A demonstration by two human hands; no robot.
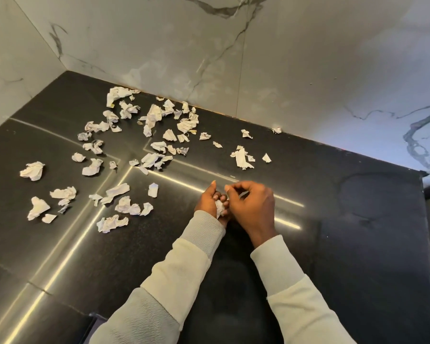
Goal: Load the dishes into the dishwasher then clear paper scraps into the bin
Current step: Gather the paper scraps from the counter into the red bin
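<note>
Right of the paper scraps (144, 135), one wad (219, 206) is held in the left hand (209, 201), the right hand's (253, 207) grip unclear; more must be gathered.

Paper scraps (144, 145) on counter (333, 219), left of hands (233, 204).

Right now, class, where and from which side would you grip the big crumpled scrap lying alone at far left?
Probably pinch the crumpled paper scrap across its raised middle, coming from above: it bulges off the flat countertop, with bare counter all round.
</note>
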